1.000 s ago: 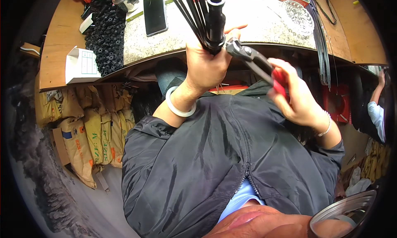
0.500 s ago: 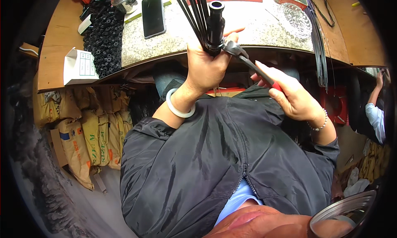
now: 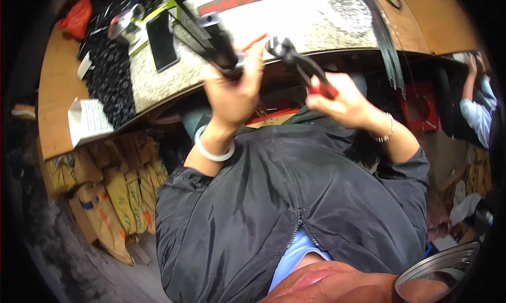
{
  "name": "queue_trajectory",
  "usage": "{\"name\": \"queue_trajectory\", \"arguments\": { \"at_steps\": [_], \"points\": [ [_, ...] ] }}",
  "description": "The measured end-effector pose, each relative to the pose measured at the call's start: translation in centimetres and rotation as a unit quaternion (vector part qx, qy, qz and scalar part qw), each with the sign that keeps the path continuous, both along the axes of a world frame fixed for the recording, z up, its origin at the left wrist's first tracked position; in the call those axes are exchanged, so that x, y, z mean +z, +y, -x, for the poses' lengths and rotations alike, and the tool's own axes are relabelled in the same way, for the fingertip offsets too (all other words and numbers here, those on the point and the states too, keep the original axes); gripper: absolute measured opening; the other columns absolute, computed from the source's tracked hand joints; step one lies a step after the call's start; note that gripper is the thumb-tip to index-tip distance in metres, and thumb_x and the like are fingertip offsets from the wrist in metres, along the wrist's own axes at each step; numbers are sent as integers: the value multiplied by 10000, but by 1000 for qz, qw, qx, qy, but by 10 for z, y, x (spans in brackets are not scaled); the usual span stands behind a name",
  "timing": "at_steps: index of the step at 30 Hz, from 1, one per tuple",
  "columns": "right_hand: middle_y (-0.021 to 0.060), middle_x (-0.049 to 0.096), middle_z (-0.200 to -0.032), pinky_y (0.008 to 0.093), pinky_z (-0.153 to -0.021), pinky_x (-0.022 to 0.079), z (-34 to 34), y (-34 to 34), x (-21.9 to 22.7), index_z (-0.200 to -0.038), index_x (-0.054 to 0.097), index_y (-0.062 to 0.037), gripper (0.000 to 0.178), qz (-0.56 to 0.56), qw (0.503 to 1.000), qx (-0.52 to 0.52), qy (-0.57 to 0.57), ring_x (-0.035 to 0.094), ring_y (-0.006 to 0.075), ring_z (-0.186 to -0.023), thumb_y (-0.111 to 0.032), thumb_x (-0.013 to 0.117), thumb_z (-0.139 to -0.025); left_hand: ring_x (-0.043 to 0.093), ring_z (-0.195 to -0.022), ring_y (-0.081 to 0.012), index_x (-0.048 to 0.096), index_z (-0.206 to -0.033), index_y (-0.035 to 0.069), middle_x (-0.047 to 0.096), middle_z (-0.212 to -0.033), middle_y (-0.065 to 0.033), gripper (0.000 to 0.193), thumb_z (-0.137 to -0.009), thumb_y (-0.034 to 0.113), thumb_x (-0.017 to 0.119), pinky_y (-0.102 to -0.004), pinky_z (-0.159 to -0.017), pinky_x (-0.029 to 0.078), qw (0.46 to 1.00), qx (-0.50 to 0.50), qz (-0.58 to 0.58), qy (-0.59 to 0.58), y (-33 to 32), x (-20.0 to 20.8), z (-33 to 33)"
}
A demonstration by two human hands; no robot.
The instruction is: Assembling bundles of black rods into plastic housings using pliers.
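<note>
My left hand (image 3: 233,97), with a pale bangle at its wrist, is closed around a black tubular hub (image 3: 217,39). Long thin black rods (image 3: 185,28) run up and leftward beside the tube, like part of an umbrella frame; motion blurs them. In my right hand (image 3: 343,100) is a pair of pliers (image 3: 301,63) with red grips, the fingers wrapped around the handles. The blurred plier jaws point up and left, apart from the hub and to the right of my left hand. Whether they hold anything small cannot be made out.
A phone (image 3: 162,42) lies on the speckled work surface (image 3: 153,81), right of heaped small black parts (image 3: 108,81). A white box (image 3: 89,119) stands at the table's left edge. Thin metal strips (image 3: 387,52) overhang the front edge at right. Another person's arm (image 3: 468,87) shows far right.
The pliers have come away from the hub, leaving a gap. My left hand has shifted left with the hub and rods, and the right hand slightly left; the whole view has turned somewhat.
</note>
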State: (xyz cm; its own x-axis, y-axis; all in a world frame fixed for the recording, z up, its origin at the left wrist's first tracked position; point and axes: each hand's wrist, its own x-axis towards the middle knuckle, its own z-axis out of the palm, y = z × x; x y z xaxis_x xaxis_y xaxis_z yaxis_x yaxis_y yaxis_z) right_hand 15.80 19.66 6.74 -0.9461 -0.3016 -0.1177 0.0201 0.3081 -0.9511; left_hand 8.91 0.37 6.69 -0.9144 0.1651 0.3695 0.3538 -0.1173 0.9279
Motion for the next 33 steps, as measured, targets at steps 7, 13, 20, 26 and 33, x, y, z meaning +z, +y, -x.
{"name": "queue_trajectory", "arguments": {
  "at_steps": [7, 13, 20, 26, 33],
  "points": [
    [152, 625, -866, 372, -732, 464, 112, 120, -13, -976, 583, -56, 284, -494, 837, -162, 168, 595, 316, -829, -266, 631, -790, 348, -432, 2, 618, -996, -71, 452, -534, 62, 173, -842, -3, 577, -168, -410, 242, 995, -8, -64, -72, 1, 12, 2],
    [115, 637, -914, 382, -749, 477, 142, 111, -11, -985, 599, -111, 307, -563, 800, -160, 130, 605, 286, -877, -349, 614, -792, 355, -472, 4, 619, -1000, -67, 458, -571, 63, 171, -847, -10, 567, -158, -441, 254, 998, -3, -24, -58, 3, 7, 1],
    [120, 634, -940, 401, -766, 478, 146, 109, -16, -1008, 605, -125, 255, -560, 795, -201, 115, 601, 298, -899, -190, 557, -766, 363, -502, 8, 624, -996, -55, 458, -590, 69, 167, -843, -15, 572, -157, -461, 269, 999, -4, -17, -47, 2, 7, 4],
    [107, 636, -791, 324, -651, 480, 132, 118, -10, -971, 612, -67, 237, -396, 808, -215, 379, 613, 242, -726, -176, 621, -760, 342, -378, -19, 588, -1054, -56, 431, -492, 45, 212, -881, 54, 536, -172, -358, 246, 1000, -21, 15, -11, 1, 6, 4],
    [11, 456, -625, 272, -596, 398, 62, 13, 11, -905, 552, 21, 145, 297, 945, -123, 63, 456, 129, -611, -121, 529, -881, 376, -394, -17, 637, -873, -49, 470, -518, 40, 122, -853, 63, 593, -170, -371, 260, 999, -32, 3, 1, 9, 10, -4]
  ]
}}
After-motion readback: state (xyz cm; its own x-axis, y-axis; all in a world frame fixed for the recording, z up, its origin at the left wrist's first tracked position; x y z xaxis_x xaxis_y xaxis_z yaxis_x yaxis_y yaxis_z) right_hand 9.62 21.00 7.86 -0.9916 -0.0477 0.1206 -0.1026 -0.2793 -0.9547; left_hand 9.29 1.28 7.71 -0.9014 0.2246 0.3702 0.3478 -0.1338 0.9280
